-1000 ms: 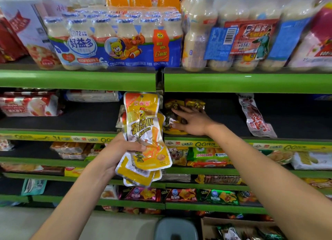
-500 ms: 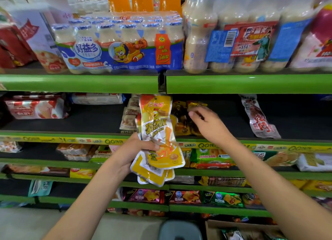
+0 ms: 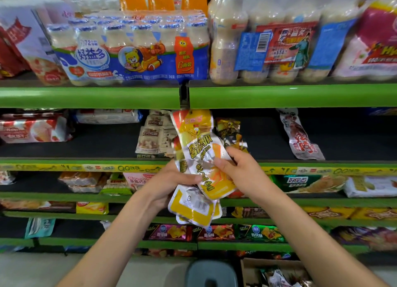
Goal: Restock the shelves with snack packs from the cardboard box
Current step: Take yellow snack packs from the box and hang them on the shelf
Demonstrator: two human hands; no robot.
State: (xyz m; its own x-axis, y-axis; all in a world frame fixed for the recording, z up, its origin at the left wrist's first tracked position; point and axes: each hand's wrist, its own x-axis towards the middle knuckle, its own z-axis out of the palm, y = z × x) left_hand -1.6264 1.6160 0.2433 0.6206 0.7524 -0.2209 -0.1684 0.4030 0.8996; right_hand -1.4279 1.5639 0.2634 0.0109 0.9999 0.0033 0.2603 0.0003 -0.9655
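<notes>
— What have you got in your hands?

— A fan of yellow snack packs [image 3: 202, 162]. My left hand [image 3: 169, 183] grips the bunch low down, thumb across the front, the other fingers curled behind. My right hand [image 3: 240, 170] pinches the right edge of the front pack, thumb on its face.

— Where are they against the shelves?

— In the air, in front of the second green shelf [image 3: 86, 167] with the yellow price strip, apart from it. Their tops reach the green lip of the shelf above [image 3: 279, 95].

— And behind them?

— Gold snack packs [image 3: 229, 130] on that second shelf, just right of my bunch; beige nut bags [image 3: 153, 136] just left.

— The cardboard box?

— Its corner [image 3: 268, 271] shows at the bottom right, on the floor, wrappers inside.
</notes>
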